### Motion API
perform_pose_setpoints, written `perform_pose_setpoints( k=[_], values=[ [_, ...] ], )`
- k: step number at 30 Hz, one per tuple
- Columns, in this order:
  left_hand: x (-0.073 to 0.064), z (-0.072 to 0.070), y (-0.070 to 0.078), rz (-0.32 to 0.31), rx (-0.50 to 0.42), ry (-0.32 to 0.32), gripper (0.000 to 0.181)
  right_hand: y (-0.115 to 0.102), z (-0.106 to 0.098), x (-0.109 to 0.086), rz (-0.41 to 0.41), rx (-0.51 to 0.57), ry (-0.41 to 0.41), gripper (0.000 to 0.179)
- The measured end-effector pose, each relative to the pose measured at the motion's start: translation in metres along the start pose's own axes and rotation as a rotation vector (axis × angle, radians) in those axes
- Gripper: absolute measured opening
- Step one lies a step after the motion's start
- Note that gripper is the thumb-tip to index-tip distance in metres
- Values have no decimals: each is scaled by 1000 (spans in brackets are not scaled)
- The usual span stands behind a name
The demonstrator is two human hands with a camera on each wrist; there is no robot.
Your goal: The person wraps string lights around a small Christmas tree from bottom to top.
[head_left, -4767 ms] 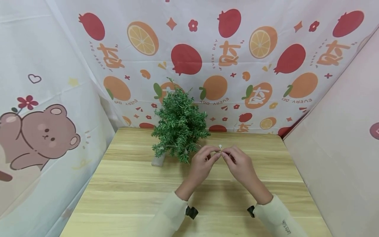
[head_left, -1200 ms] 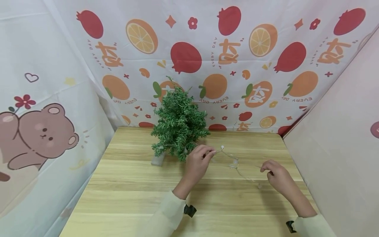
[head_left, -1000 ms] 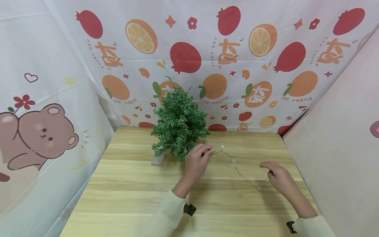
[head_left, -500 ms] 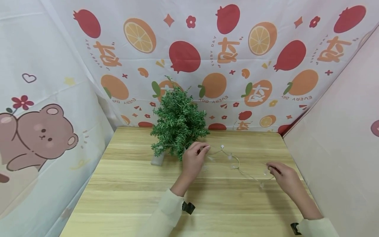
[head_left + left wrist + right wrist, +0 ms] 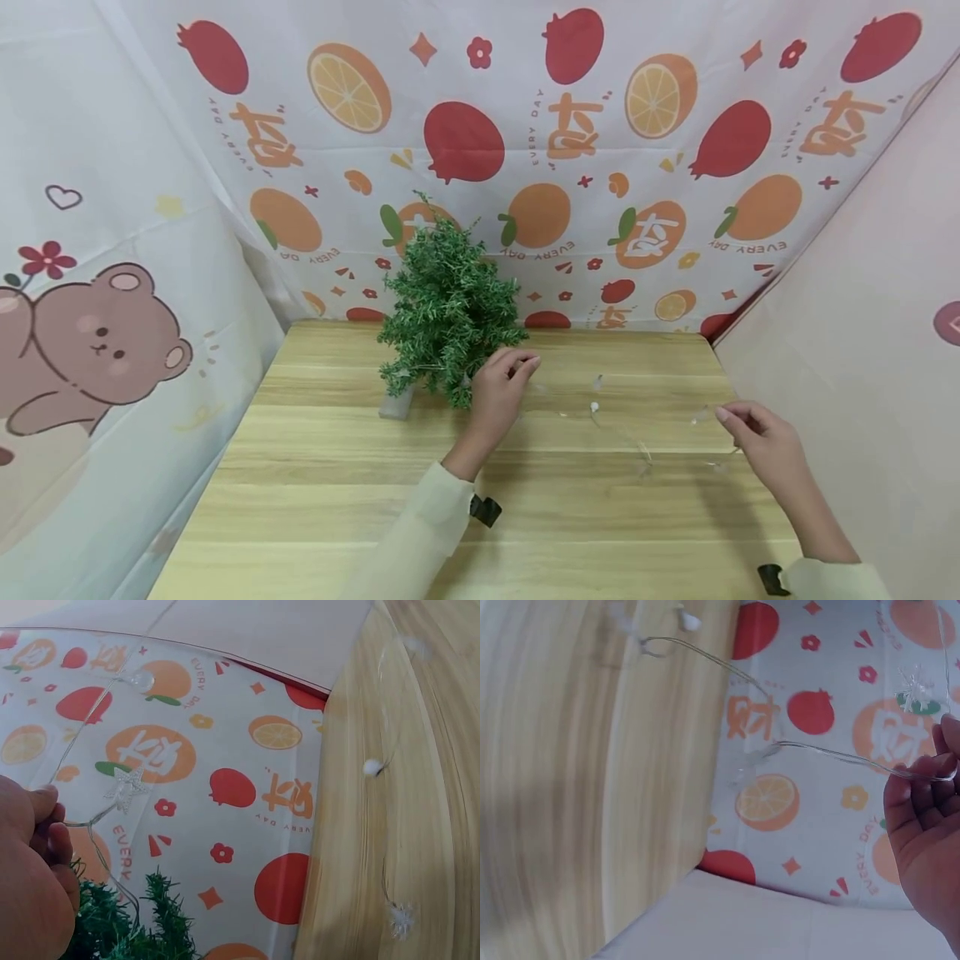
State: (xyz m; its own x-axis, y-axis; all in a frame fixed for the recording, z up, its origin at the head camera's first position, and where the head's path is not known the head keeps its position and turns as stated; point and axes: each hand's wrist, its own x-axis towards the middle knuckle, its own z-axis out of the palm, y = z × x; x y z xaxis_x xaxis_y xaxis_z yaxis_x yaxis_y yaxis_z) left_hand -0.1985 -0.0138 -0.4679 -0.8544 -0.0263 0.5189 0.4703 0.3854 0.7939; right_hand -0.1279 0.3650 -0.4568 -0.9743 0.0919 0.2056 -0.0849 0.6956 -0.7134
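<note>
A thin wire string of fairy lights (image 5: 832, 754) with clear star and snowflake bulbs runs between my two hands. Beside the lower right branches of a small artificial Christmas tree (image 5: 450, 308), my left hand (image 5: 497, 392) pinches the wire between thumb and fingers. A clear star bulb (image 5: 126, 787) sticks out just beyond those fingertips. Far to the right, my right hand (image 5: 772, 442) holds another stretch of wire, some of it passing across its curled fingers. One snowflake bulb (image 5: 915, 691) hangs close to these fingers. Between the hands the wire sags in a loose curve over the table.
The tree stands at the back of a wooden table (image 5: 337, 517), with part of its grey base (image 5: 395, 407) showing at the left. A fruit-print cloth (image 5: 480, 75) hangs behind. Pale cloths (image 5: 862, 333) close off the sides.
The hands were together beside the tree at first. My right hand has since moved right and toward me, spreading the light string; my left hand has stayed near the tree.
</note>
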Motion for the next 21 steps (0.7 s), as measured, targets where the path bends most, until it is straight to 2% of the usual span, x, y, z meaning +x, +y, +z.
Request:
perform_pose_setpoints(
  k=[4, 8, 14, 19, 21],
  values=[
    [1, 2, 0, -9, 24, 20, 16, -3, -12, 1, 1, 20, 10, 27],
    [2, 8, 0, -26, 77, 17, 16, -10, -21, -1, 44, 50, 15, 27],
    [7, 24, 5, -14, 116, -1, 17, -27, -31, -3, 91, 49, 82, 34],
    [13, 35, 11, -18, 180, -40, 24, -46, -36, 1, 128, 42, 120, 34],
    [15, 38, 11, -22, 223, -70, 25, -54, -37, 4, 149, 75, 133, 32]
  ],
)
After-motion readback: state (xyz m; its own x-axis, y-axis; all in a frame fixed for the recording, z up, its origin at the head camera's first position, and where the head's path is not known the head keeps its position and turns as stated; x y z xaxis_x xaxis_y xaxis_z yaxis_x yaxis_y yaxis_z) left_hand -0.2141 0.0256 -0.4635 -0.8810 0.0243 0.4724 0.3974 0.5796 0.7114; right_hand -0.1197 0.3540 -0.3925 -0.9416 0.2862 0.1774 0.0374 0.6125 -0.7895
